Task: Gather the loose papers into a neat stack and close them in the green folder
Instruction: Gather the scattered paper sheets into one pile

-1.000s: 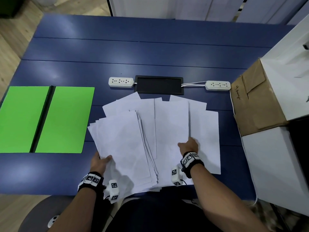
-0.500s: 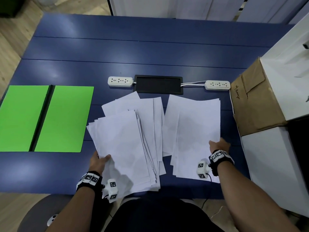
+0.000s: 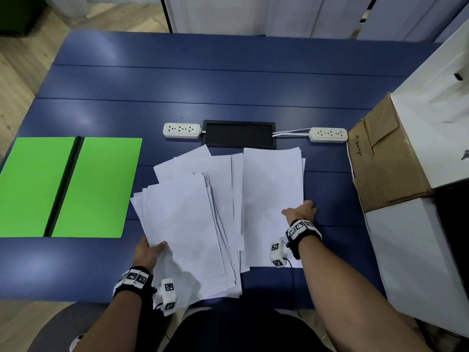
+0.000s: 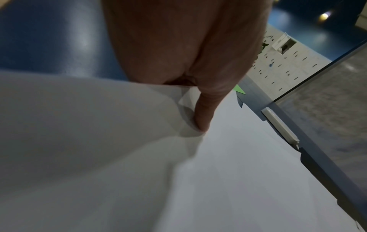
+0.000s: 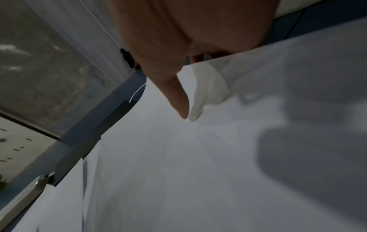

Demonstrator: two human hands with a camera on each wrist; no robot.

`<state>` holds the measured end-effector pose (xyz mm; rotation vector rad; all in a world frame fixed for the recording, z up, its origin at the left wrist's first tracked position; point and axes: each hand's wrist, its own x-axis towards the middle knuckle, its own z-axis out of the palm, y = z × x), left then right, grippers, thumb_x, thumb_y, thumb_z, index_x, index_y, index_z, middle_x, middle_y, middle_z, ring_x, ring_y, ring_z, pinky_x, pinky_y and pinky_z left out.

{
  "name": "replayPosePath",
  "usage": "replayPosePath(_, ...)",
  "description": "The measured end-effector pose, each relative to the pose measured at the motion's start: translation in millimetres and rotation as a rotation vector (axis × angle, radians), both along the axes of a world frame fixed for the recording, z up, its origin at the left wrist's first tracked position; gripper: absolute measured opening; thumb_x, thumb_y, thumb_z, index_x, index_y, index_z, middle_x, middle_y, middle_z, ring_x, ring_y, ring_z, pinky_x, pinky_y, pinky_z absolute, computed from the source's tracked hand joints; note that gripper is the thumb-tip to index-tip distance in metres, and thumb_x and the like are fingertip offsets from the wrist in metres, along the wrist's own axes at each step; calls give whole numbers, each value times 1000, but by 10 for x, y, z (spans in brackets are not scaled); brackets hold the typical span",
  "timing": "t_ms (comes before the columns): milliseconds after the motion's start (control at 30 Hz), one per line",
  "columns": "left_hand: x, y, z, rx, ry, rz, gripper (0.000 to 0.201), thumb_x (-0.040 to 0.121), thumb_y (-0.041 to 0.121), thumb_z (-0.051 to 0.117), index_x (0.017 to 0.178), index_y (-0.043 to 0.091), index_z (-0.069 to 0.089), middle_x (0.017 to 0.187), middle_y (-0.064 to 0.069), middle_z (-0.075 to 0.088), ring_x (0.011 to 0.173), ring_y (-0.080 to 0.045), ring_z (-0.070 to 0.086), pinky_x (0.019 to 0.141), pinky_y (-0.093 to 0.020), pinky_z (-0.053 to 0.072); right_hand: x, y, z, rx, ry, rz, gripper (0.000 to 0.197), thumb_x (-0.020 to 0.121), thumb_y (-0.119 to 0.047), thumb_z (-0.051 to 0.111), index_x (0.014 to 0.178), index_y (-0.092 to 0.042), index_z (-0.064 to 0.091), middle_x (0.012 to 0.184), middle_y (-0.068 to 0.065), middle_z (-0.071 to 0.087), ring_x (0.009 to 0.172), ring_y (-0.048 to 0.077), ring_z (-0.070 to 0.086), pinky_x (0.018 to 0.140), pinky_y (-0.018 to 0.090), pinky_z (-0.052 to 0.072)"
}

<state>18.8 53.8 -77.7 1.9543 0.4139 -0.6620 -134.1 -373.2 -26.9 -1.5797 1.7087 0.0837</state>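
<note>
The green folder [image 3: 96, 186] lies open and flat at the table's left. Loose white papers are spread in the middle: a fanned left pile [image 3: 182, 224] and a squarer right pile [image 3: 272, 199] that overlaps it slightly. My left hand [image 3: 154, 246] pinches the left pile's near-left edge, with the thumb [image 4: 202, 113] on top and the fingers hidden beneath. On the right pile's right edge, my right hand [image 3: 300, 209] pinches the sheets. Its thumb [image 5: 178, 100] lies on top, and the paper edge [image 5: 204, 87] curls up over the fingers below.
Two white power strips [image 3: 181, 130] [image 3: 328, 134] and a black panel [image 3: 239, 134] lie just behind the papers. A brown cardboard box [image 3: 385, 158] and white boxes [image 3: 418, 250] crowd the right side. The blue table [image 3: 228, 85] shows bare behind them.
My right hand went from the middle of the sheets to the right pile's right edge, then slid that pile left against the left pile. The left hand has stayed put.
</note>
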Motion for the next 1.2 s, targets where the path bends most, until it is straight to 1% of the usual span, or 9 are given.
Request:
replayPosePath(133, -5, 1, 4, -2, 16, 16, 46, 86, -6, 71, 130, 2, 58, 119, -21, 69, 107, -40, 67, 96, -56, 54, -15, 34, 33, 23, -39, -73, 74, 75, -3, 73, 138, -13, 35, 128, 17, 60, 109, 40, 65, 87, 38, 54)
replayPosePath(267, -4, -15, 31, -1, 28, 37, 47, 86, -5, 72, 131, 2, 57, 120, -21, 68, 108, -41, 66, 98, -56, 53, -100, -7, 136, 63, -49, 9, 43, 84, -6, 71, 124, 1, 61, 121, 16, 67, 109, 35, 65, 87, 33, 49)
replayPosePath(367, 1, 4, 16, -17, 31, 38, 49, 85, -4, 74, 131, 4, 57, 123, -20, 69, 112, -40, 66, 100, -56, 52, -220, -124, 152, 9, -83, 63, 27, 82, -9, 73, 109, -5, 71, 112, 15, 74, 97, 32, 69, 87, 35, 55)
replayPosePath(667, -18, -55, 148, -65, 42, 29, 39, 88, -10, 68, 123, 6, 59, 120, -21, 69, 106, -38, 67, 100, -56, 52, -486, -513, 770, -280, -276, 187, 35, 84, -10, 76, 117, -2, 67, 114, 17, 72, 105, 34, 68, 92, 40, 53)
replayPosePath(833, -36, -112, 249, -91, 48, 50, 35, 88, -7, 67, 120, 8, 62, 122, -21, 70, 111, -41, 67, 98, -51, 53, -307, -283, 1182, -91, -514, 225, 30, 84, -2, 76, 113, -5, 67, 102, 8, 70, 87, 22, 65, 83, 34, 50)
replayPosePath(933, -39, -172, 342, -89, 38, 81, 36, 98, 9, 63, 133, 3, 57, 132, -19, 64, 122, -36, 61, 100, -42, 47, -18, 163, 976, 47, -604, 321, 38, 80, 7, 76, 114, -6, 67, 107, 10, 71, 92, 21, 66, 88, 36, 54)
replayPosePath(1033, -35, -164, 366, -97, 80, 139, 57, 105, 44, 50, 147, 5, 48, 152, -16, 49, 138, -32, 48, 113, -46, 38, 299, 725, 592, 217, -590, 351, 42, 79, 11, 74, 117, -4, 68, 109, 8, 71, 97, 21, 66, 93, 39, 54)
replayPosePath(1133, -15, -99, 312, -114, 194, 229, 100, 82, 85, 45, 153, 15, 45, 158, -11, 43, 144, -32, 43, 117, -51, 35, 544, 1266, 313, 278, -497, 449, 42, 81, 4, 73, 122, -7, 67, 111, 1, 70, 101, 19, 66, 94, 31, 53)
replayPosePath(1200, -28, -90, 344, -126, 168, 197, 97, 83, 82, 52, 150, 13, 48, 152, -9, 48, 140, -28, 46, 115, -48, 36, 645, 1553, 183, 287, -417, 514, 43, 84, -1, 70, 125, -11, 64, 113, -3, 68, 104, 19, 66, 95, 27, 51)
